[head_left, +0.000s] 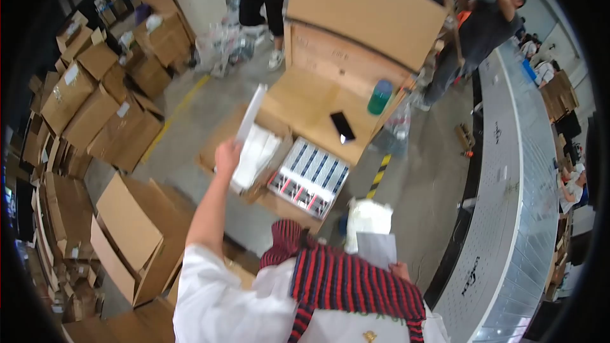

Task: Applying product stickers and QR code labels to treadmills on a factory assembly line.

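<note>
Grey floor point(432, 194) with yellow line point(186, 99) at left, striped line point(379, 174) right of centre; pale wall point(200, 0) at back; long grey panel point(499, 184) down the right.

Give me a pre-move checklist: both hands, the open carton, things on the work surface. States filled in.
1. Left hand has the white sheet: ok, fingers closed at its lower end.
2. Right hand has a firm hold on the pale grey sheet: cannot tell, the hand is mostly hidden.
3. Cardboard carton open: ok, white contents show.
4. Smartphone off the rows of small printed boxes: ok, it lies apart on the tan work surface.
5. Lid of the blue-green bottle tight: cannot tell from this view.
</note>
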A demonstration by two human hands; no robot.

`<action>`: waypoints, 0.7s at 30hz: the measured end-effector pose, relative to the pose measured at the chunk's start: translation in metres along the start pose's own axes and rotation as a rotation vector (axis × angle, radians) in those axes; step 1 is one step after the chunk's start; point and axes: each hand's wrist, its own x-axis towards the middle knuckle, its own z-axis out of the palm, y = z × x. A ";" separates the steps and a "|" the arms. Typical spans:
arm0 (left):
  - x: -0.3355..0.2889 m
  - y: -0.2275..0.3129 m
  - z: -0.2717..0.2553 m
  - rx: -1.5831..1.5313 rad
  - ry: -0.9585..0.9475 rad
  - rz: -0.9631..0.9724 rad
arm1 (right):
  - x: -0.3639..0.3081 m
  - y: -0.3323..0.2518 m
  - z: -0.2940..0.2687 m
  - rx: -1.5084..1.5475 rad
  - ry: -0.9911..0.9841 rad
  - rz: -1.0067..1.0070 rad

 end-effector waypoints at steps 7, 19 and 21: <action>0.057 -0.039 0.050 0.094 -0.362 -0.087 | -0.039 0.002 0.021 -0.082 0.060 0.121; 0.083 -0.164 0.157 0.233 -0.768 -0.156 | -0.035 -0.138 0.029 0.815 0.225 0.263; 0.075 -0.160 0.163 0.272 -0.816 -0.206 | -0.028 -0.139 0.033 0.871 0.215 0.264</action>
